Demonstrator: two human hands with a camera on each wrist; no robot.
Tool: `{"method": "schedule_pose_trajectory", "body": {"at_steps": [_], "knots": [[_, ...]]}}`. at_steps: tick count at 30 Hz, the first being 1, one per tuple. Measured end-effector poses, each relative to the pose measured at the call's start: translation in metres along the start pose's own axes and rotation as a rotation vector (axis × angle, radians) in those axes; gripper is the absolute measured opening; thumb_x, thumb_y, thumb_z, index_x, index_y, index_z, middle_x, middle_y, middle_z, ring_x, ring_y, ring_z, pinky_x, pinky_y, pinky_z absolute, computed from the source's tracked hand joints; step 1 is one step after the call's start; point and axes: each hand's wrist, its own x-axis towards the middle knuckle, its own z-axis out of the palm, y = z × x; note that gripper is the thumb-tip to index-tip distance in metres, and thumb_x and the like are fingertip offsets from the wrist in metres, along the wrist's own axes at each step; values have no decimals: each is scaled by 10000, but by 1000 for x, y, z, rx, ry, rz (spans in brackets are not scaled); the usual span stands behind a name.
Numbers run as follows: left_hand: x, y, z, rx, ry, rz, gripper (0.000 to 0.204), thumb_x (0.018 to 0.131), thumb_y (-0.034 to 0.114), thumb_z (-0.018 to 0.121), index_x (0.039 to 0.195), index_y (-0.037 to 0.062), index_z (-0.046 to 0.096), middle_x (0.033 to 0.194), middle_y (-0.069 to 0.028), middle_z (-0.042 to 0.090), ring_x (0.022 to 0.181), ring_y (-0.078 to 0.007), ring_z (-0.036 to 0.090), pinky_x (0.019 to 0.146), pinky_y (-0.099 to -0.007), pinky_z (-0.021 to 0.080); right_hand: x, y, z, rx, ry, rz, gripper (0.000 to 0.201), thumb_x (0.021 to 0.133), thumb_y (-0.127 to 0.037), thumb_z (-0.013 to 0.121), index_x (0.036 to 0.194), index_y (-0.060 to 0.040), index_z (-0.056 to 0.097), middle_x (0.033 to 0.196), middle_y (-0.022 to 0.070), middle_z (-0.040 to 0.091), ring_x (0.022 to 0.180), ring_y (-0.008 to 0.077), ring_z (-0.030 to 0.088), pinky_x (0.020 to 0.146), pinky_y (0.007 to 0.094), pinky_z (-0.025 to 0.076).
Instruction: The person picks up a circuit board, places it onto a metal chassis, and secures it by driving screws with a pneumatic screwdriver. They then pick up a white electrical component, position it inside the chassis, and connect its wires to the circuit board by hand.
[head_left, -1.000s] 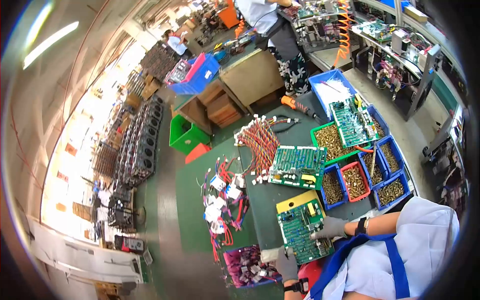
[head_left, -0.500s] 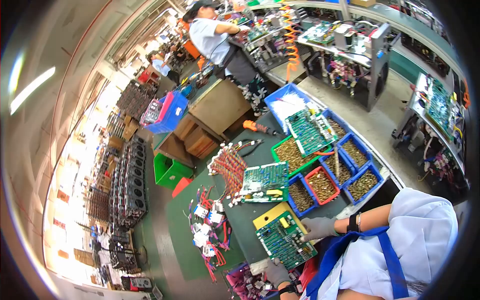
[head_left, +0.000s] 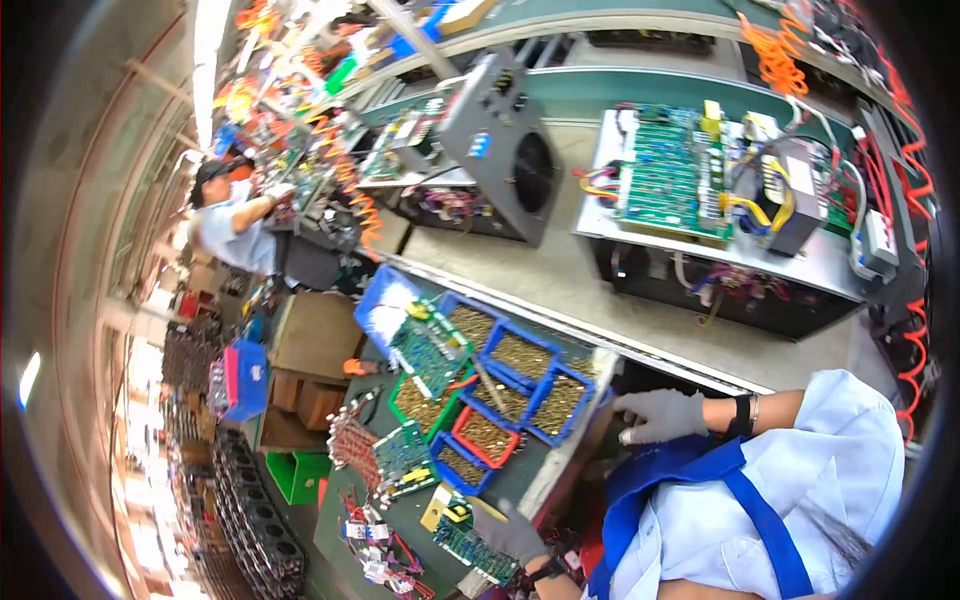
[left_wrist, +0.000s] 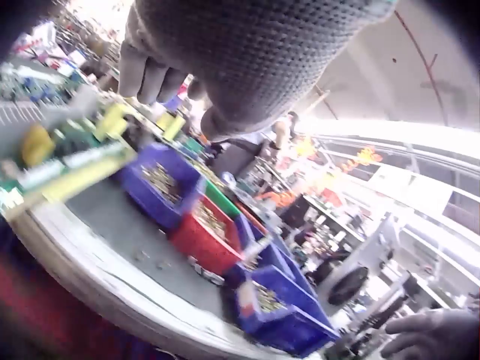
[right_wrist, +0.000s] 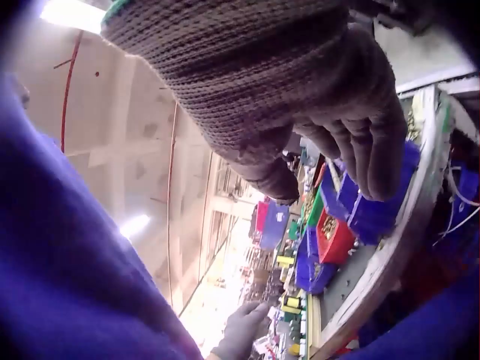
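My left hand is at the near right side of a green circuit board, which lies at the table's edge on a yellow plate. In the left wrist view, the left hand's gloved fingers hang loosely with nothing in them. My right hand is raised past the table's edge, in front of the body. The right wrist view shows its fingers loosely bent and holding nothing; they overlap a blue bin there. Both hands wear grey knit gloves.
Blue bins and a red bin of small brass-coloured parts stand beside the board. Other boards and wire bundles lie farther back. Beyond the table is a large chassis with a board on top. Another person works at the far left.
The head view has swung to the right. My right hand has left the board and moved off the table. The left hand has shifted from the board's lower corner to its right side.
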Motion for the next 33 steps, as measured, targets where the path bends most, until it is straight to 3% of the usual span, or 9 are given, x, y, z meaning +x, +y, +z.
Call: {"method": "schedule_pose_trajectory", "body": {"at_steps": [12, 14, 16, 18, 19, 20, 21, 24, 33], "knots": [[0, 230, 88, -513, -469, 738, 422, 847, 166, 607, 1206, -40, 526, 1146, -252, 553, 1064, -407, 531, 894, -453, 448, -112, 8, -49, 5, 721, 179, 543, 815, -339, 648, 1250, -58, 484, 988, 153, 603, 881, 285, 623, 761, 403, 496], [3, 256, 92, -560, -561, 739, 446, 853, 152, 604, 1238, -43, 491, 1160, -248, 537, 1107, -398, 512, 923, -443, 432, -140, -11, -57, -65, 976, 149, 590, 812, -301, 673, 1277, -12, 455, 1084, 190, 579, 928, 329, 604, 816, 392, 486], [13, 281, 98, -772, -535, 583, 486, 842, 116, 612, 1272, -44, 448, 1163, -238, 519, 1104, -379, 506, 934, -434, 421, -180, -38, -73, -330, 1425, -14, 490, 816, -238, 644, 1230, -25, 490, 1115, 144, 568, 1055, 295, 551, 892, 379, 442], [30, 297, 113, -789, -469, 555, 537, 784, 77, 663, 1255, -56, 440, 1149, -228, 510, 1057, -316, 509, 903, -397, 449, -212, -43, -79, -169, 1837, -14, 477, 835, -105, 620, 1275, -1, 465, 1112, 119, 576, 989, 209, 570, 862, 354, 476], [37, 322, 86, -803, -599, 334, 566, 753, 106, 699, 1242, -44, 458, 1177, -214, 512, 1089, -298, 504, 931, -387, 445, -231, -35, -100, -602, 1959, 68, 428, 885, -105, 555, 1288, -3, 457, 1147, 120, 571, 1068, 207, 551, 899, 330, 466], [53, 317, 121, -703, -528, 442, 834, 724, 296, 777, 1386, 25, 347, 1326, -206, 470, 1157, -364, 511, 975, -431, 438, -243, -30, -114, -551, 2069, 356, 404, 905, -113, 507, 1289, 5, 463, 1180, 135, 561, 1099, 209, 544, 919, 322, 461], [62, 328, 135, -531, -267, 644, 872, 744, 323, 753, 1423, 35, 287, 1400, -224, 391, 1274, -363, 416, 1058, -434, 365, -247, -30, -121, -498, 2002, 232, 404, 905, -113, 507, 1289, 5, 463, 1180, 135, 561, 1099, 209, 544, 919, 322, 461], [85, 358, 131, -699, -86, 837, 870, 799, 382, 696, 1433, -8, 247, 1449, -254, 295, 1368, -419, 249, 1126, -457, 229, -255, -28, -141, -149, 1858, -141, 402, 904, -119, 507, 1285, 3, 467, 1197, 139, 555, 1100, 208, 545, 923, 318, 462], [94, 390, 144, -615, -239, 977, 906, 790, 635, 588, 1420, 41, 320, 1445, -274, 213, 1332, -527, 138, 1082, -591, 180, -251, -29, -158, 414, 1706, -405, 392, 898, -134, 511, 1265, 1, 487, 1235, 145, 540, 1100, 203, 546, 931, 312, 461]]}}
